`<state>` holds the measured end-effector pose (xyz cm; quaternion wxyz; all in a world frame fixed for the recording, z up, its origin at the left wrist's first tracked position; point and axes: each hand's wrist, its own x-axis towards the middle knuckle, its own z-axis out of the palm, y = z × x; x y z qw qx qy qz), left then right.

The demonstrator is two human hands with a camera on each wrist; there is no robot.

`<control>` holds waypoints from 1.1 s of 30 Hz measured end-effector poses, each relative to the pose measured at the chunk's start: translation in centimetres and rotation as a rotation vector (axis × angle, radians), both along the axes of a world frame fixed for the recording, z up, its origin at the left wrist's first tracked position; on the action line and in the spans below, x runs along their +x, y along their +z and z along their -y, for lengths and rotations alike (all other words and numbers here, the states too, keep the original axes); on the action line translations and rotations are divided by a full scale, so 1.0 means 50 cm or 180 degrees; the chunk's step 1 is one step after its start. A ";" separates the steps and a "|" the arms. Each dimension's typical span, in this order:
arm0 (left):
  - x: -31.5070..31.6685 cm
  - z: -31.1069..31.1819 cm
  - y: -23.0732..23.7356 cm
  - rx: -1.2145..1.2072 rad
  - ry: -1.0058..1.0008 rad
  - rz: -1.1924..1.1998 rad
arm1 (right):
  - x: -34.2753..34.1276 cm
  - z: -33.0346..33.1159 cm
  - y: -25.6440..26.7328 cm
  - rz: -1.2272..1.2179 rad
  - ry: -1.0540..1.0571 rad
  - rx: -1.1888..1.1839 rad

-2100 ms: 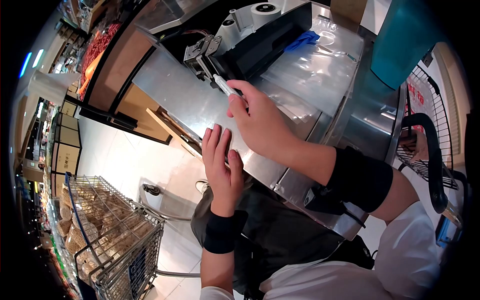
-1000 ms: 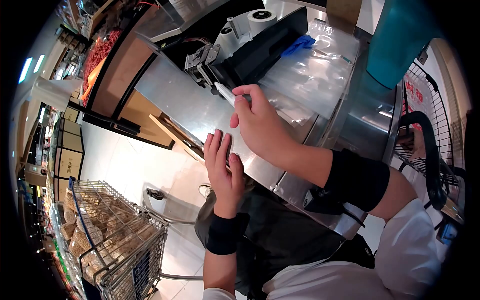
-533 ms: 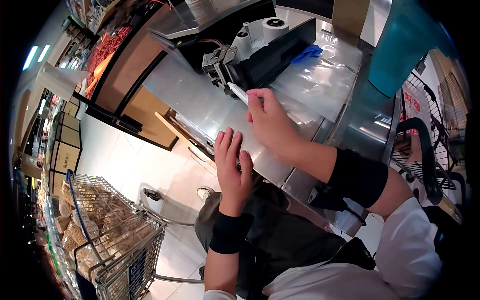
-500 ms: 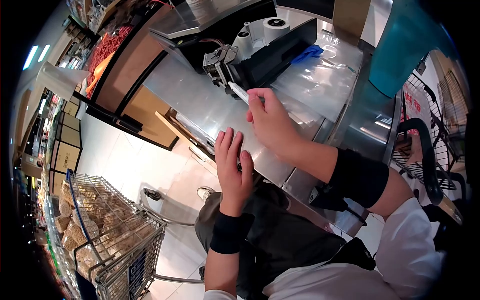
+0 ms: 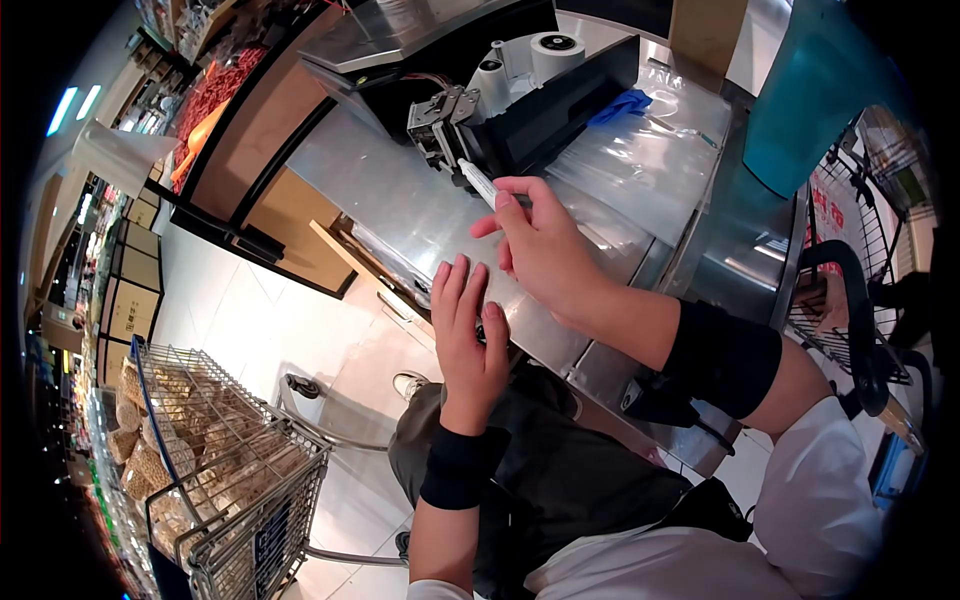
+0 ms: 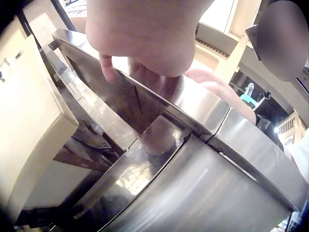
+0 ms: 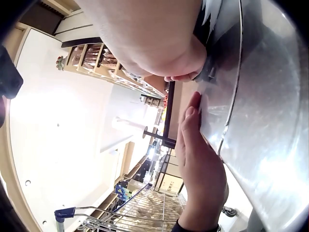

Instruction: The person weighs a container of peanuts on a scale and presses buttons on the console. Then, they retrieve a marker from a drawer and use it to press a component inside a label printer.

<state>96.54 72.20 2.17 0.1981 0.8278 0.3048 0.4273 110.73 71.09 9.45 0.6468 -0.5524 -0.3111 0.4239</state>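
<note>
My right hand [image 5: 550, 240] pinches a slim white pen [image 5: 480, 185] between thumb and index finger, the other fingers loosely bent. The pen's narrow tip meets the metal mechanism [image 5: 440, 120] at the front of an opened label printer [image 5: 555, 115]. My left hand [image 5: 468, 340] lies with straight fingers at the near edge of the steel counter [image 5: 370, 170], below the right hand. In the right wrist view, the left hand [image 7: 195, 159] stands edge-on against the counter. The left wrist view shows mostly the underside of the left hand [image 6: 145, 38] over the counter edge.
White rolls [image 5: 557, 55] sit inside the printer beside its black panel. Clear plastic bags [image 5: 640, 160] and a blue crumpled item [image 5: 620, 106] lie to the right. An open drawer [image 5: 370, 270] juts out below; a loaded cart [image 5: 230, 470] stands left, another cart [image 5: 850, 250] right.
The head view has shifted, so the printer appears farther right. The pen's tip has stayed at the mechanism. My right hand's lower fingers have loosened outward; the left hand has stayed at the counter edge.
</note>
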 end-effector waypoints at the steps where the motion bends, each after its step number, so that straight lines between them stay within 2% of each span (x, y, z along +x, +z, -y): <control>1: 0.000 0.000 0.000 -0.0004 -0.0006 0.0001 | 0.000 0.001 0.002 -0.0064 0.0038 -0.0008; 33: 0.003 0.000 -0.002 -0.0007 0.0022 0.0009 | 0.001 0.010 0.031 -0.0258 0.0186 0.0040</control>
